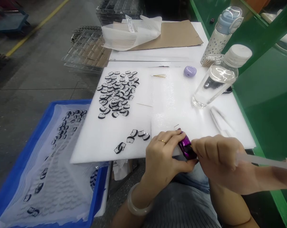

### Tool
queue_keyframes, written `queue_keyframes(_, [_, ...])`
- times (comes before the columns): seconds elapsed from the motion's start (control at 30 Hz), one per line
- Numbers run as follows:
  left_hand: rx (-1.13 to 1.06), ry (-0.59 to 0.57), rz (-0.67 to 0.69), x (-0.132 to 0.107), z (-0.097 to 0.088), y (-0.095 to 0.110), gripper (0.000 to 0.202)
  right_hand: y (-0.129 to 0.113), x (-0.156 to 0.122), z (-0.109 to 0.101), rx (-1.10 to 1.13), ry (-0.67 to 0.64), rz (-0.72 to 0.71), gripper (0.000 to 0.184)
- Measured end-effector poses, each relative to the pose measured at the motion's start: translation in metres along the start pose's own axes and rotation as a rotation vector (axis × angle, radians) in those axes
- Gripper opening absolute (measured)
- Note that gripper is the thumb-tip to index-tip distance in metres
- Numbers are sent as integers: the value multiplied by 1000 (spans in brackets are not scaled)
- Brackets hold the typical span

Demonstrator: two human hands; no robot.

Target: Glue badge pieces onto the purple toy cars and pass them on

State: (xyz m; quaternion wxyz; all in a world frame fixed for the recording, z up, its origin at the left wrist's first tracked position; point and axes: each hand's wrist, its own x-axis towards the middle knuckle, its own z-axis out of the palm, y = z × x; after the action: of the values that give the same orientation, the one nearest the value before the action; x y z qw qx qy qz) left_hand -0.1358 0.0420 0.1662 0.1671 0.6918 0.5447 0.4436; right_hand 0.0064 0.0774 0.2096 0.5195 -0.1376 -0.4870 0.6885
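Note:
My left hand (163, 152) pinches a small shiny purple part (187, 147) between thumb and fingers, just over the front edge of the white foam sheet (91, 139). Wrapped in my right hand (219, 158) is a translucent plastic syringe (264, 160), its plunger end sticking out to the right. My right fingers are close against the purple part, and they hide the syringe's tip. Left of my hands lie a few small clear pieces with black edges (130, 139). A larger scatter of such pieces (116, 95) covers the sheet farther back.
A blue tray (50, 106) of similar pieces under film stands at the left. To the right are a clear bottle (213, 85), a polka-dot bottle (217, 39), white tweezers (219, 122) and a purple case (190, 71). Cardboard (179, 33) lies at the back.

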Motion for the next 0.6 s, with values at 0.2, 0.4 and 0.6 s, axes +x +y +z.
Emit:
queue_keyframes(0.2, [1, 9, 0, -1, 1, 0, 46, -14, -4, 0, -266, 38, 106, 57])
queue_keyframes(0.4, [9, -5, -4, -1, -1, 1, 46, -14, -5, 14, -394, 121, 67, 54])
queue_keyframes(0.6, [30, -8, 33, -1, -1, -1, 47, -17, -15, 28, -487, 120, 85, 47])
